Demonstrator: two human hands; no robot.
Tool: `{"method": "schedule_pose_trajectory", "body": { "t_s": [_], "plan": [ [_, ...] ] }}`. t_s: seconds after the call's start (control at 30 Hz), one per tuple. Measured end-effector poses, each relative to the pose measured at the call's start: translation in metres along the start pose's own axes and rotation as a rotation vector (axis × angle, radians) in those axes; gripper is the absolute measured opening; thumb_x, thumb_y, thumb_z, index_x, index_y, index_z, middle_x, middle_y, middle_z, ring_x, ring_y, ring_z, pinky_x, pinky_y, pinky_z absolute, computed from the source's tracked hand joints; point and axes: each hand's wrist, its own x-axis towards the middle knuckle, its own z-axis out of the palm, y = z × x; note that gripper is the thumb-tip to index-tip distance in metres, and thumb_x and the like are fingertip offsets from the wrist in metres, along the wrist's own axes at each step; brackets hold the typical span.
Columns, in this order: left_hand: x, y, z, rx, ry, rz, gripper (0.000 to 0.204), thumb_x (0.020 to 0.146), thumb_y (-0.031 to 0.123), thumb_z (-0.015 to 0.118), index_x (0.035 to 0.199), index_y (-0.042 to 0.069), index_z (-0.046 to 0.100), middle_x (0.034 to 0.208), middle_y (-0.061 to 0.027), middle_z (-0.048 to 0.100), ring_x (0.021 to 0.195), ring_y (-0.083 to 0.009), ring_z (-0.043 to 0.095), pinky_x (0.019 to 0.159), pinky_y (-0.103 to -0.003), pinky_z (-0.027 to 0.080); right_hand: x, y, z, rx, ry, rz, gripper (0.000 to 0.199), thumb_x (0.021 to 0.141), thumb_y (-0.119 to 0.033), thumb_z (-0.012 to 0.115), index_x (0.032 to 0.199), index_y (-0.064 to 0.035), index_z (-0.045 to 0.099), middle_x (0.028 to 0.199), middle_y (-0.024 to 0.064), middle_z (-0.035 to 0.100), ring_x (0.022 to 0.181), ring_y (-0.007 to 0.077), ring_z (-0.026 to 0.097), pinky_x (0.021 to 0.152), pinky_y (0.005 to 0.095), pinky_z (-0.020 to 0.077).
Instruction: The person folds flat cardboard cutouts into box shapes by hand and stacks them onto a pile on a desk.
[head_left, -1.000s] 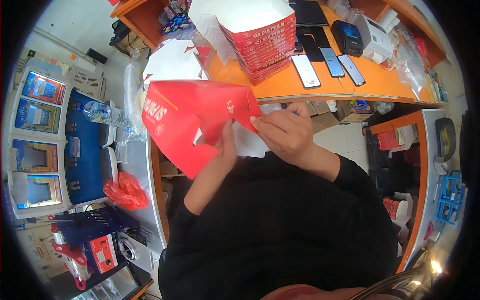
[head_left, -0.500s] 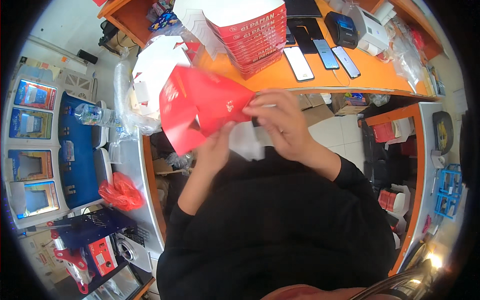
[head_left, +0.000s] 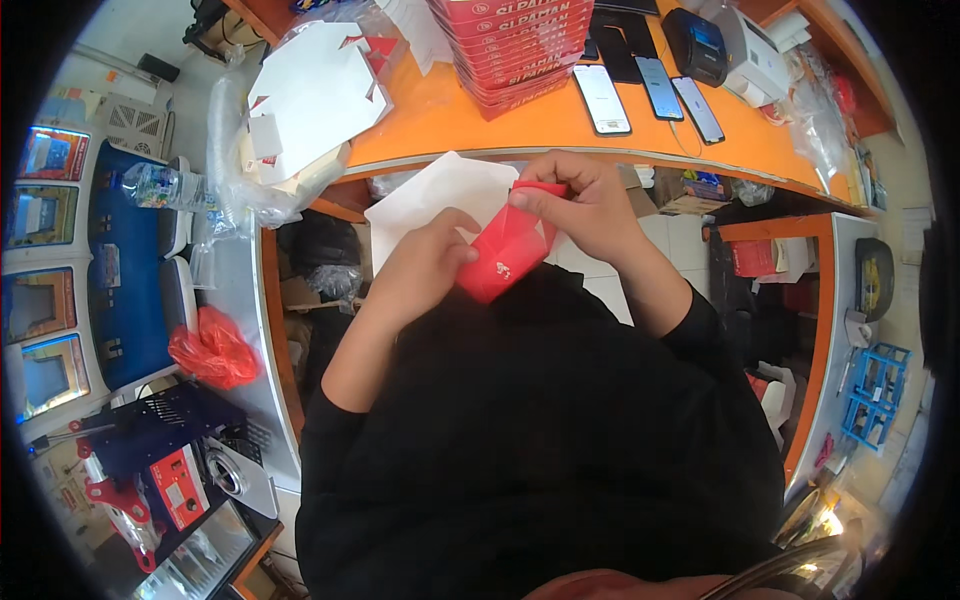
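Both hands pinch a red printed cardboard box blank (head_left: pixel 505 262) with a white inner face, held folded close to the chest below the orange counter (head_left: pixel 560 125). The left hand (head_left: pixel 425 265) braces its lower panel so the right hand (head_left: pixel 585 205) can crease the top edge.

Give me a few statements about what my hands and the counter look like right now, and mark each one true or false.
1. Both hands grip the red folded carton. True: left hand and right hand hold it.
2. Three phones lie on the orange counter. True.
3. The stack of red boxes sits on the floor. False: it stands on the counter.
4. The water bottle is in the right hand. False: it lies far left, untouched.
5. The red plastic bag lies at the left. True.
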Motion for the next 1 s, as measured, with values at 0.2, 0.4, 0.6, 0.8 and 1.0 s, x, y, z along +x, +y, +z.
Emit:
{"method": "schedule_pose_trajectory", "body": {
  "t_s": [0.2, 0.4, 0.6, 0.8, 1.0],
  "plan": [
    [0.0, 0.018, -0.005, -0.052, 0.037, 0.113, 0.039, 0.093, -0.003, 0.057, 0.129, 0.004, 0.045, 0.087, -0.0124, 0.071, 0.084, -0.0189, 0.068, 0.075, -0.03, 0.051, -0.008, -0.004, 0.011, -0.649, -0.041, -0.274, 0.008, 0.077, -0.008, 0.079, 0.082, -0.0063, 0.074, 0.082, 0.0037, 0.052, 0.078, 0.0199, 0.055, 0.068, 0.0313, 0.0436],
    [-0.001, 0.022, -0.004, 0.181, -0.002, 0.259, 0.046, 0.086, -0.006, 0.059, 0.128, 0.005, 0.045, 0.084, -0.0142, 0.072, 0.084, -0.0306, 0.068, 0.077, -0.037, 0.05, -0.016, 0.024, 0.005, -0.435, -0.239, -0.175, 0.008, 0.076, -0.006, 0.08, 0.082, -0.0054, 0.074, 0.09, 0.0034, 0.049, 0.084, 0.0169, 0.053, 0.074, 0.0277, 0.0438],
    [0.007, 0.024, -0.01, 0.148, 0.056, 0.296, 0.047, 0.084, -0.006, 0.06, 0.127, 0.007, 0.046, 0.083, -0.0146, 0.072, 0.084, -0.0356, 0.067, 0.078, -0.041, 0.049, -0.017, 0.039, 0.01, -0.252, 0.031, -0.077, 0.009, 0.077, -0.005, 0.08, 0.081, -0.0026, 0.072, 0.092, 0.003, 0.052, 0.087, 0.0151, 0.053, 0.077, 0.0284, 0.0452],
    [0.005, 0.021, -0.005, 0.211, 0.008, 0.275, 0.046, 0.084, -0.005, 0.06, 0.127, 0.007, 0.046, 0.083, -0.0148, 0.072, 0.083, -0.0349, 0.067, 0.078, -0.04, 0.049, -0.033, 0.04, 0.018, -0.36, -0.063, -0.152, 0.007, 0.079, -0.003, 0.078, 0.083, -0.0035, 0.072, 0.094, 0.0044, 0.055, 0.088, 0.0156, 0.057, 0.077, 0.0279, 0.0457],
    [0.01, 0.026, -0.012, 0.127, -0.01, 0.228, 0.047, 0.084, -0.004, 0.061, 0.128, 0.007, 0.046, 0.081, -0.0136, 0.072, 0.086, -0.0338, 0.068, 0.079, -0.039, 0.049, -0.029, 0.053, 0.018, -0.258, 0.066, -0.22, 0.008, 0.079, -0.003, 0.078, 0.084, -0.0046, 0.072, 0.096, 0.0043, 0.057, 0.089, 0.0149, 0.058, 0.076, 0.0274, 0.0469]
  ]
}}
